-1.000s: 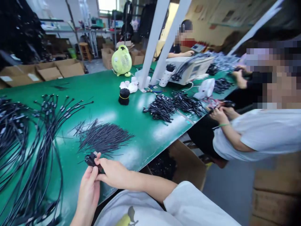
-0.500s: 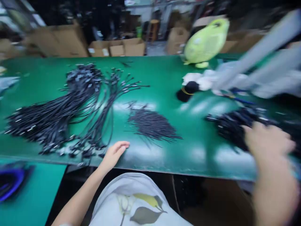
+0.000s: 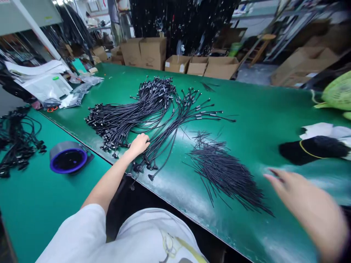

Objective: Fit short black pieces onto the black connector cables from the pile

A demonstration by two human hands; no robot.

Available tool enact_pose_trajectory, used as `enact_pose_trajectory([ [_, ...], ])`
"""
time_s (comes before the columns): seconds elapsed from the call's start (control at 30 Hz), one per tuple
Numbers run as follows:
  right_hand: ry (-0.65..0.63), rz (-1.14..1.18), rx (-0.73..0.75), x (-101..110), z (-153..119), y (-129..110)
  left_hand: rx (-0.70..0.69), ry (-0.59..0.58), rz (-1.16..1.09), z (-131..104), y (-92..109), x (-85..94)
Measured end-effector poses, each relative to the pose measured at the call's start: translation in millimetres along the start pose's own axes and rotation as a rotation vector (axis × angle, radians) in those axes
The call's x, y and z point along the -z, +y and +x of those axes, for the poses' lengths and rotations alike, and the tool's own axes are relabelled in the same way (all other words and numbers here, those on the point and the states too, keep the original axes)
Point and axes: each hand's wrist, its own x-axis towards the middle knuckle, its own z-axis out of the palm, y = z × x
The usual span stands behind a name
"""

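My left hand (image 3: 139,145) rests at the near ends of a smaller bundle of black cables (image 3: 167,133), its fingers curled down; what they hold, if anything, is hidden. Left of it, a large pile of black cables (image 3: 123,115) with connectors spreads over the green table. A heap of thin black strips (image 3: 226,170) lies at the middle right. Beyond that heap, blurred, my right hand (image 3: 297,193) hovers over the table with thumb and fingers apart and nothing between them.
A black roll with a yellow band (image 3: 304,150) lies at the right, near a yellow-green mesh object (image 3: 338,91). A blue-rimmed tape roll (image 3: 68,160) and more cables (image 3: 18,142) are on the lower left table. Cardboard boxes (image 3: 222,67) line the far edge.
The view has swung left. My left hand has moved onto the smaller cable bundle. My right hand has left the dark pile at the far right and come nearer the strips.
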Motion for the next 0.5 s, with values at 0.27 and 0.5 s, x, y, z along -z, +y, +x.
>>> enact_pose_trajectory([
  [0.27, -0.106, 0.135, 0.264, -71, 111, -186, -0.164, -0.019, -0.314, -52, 51, 49.2],
  [0.5, -0.008, 0.101, 0.272, -70, 233, -204, -0.011, -0.035, -0.658, -107, 18, 82.2],
])
